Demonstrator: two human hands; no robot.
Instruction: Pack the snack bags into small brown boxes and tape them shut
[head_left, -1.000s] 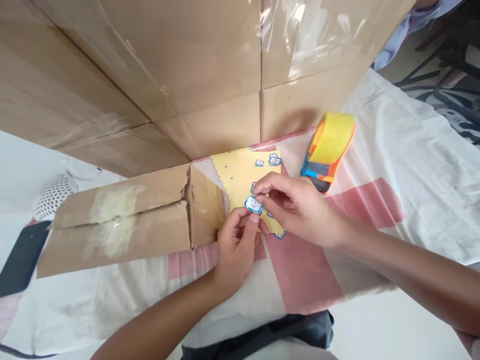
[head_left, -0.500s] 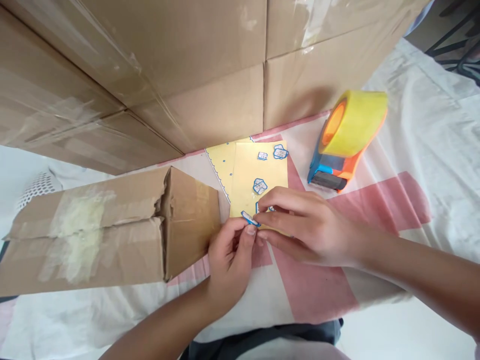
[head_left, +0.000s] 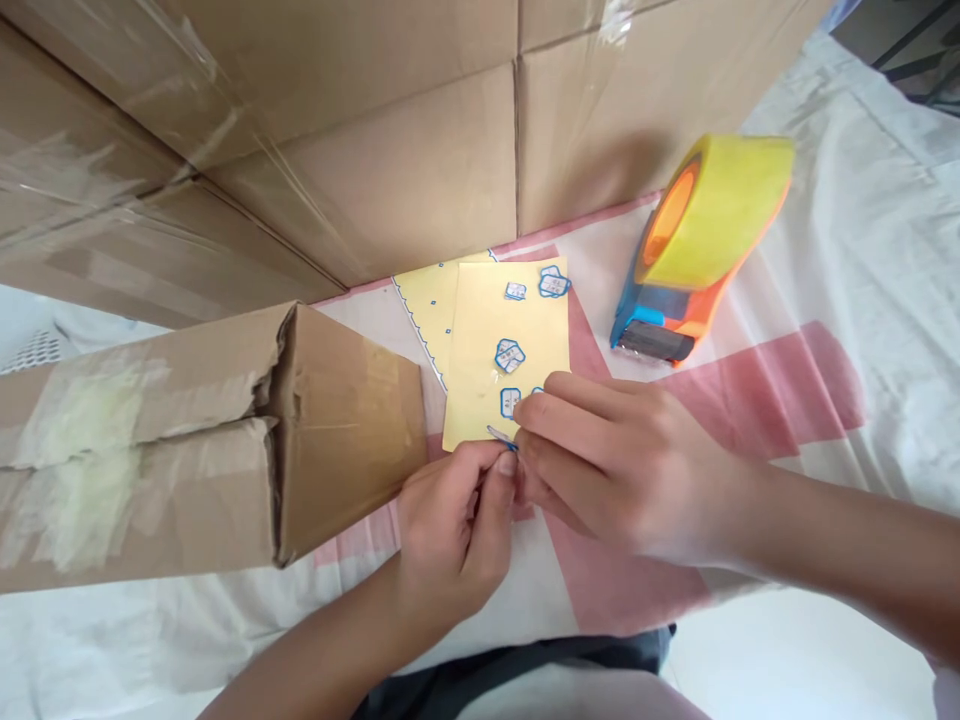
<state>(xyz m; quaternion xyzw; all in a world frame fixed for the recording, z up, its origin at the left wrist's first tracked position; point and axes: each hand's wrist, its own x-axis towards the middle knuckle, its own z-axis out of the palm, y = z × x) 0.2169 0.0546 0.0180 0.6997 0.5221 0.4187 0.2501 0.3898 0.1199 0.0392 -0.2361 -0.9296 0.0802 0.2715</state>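
My left hand [head_left: 450, 530] and my right hand [head_left: 615, 465] meet fingertip to fingertip over the near edge of a yellow sticker sheet [head_left: 491, 330]. Between them they pinch one small blue-and-white sticker [head_left: 501, 437], seen almost edge-on. Several more blue-edged stickers remain on the sheet. A second yellow sheet [head_left: 424, 300] lies partly under the first. A small taped cardboard box [head_left: 187, 450] lies on its side just left of my left hand.
A large taped cardboard box [head_left: 375, 120] fills the back. An orange and blue tape dispenser [head_left: 694, 250] with a yellow roll stands to the right of the sheets. Everything rests on a white and pink cloth [head_left: 787, 400].
The sticker has turned from facing up to nearly edge-on between my fingers. Both hands have dropped toward me, and the view has shifted closer, so the small box looks larger.
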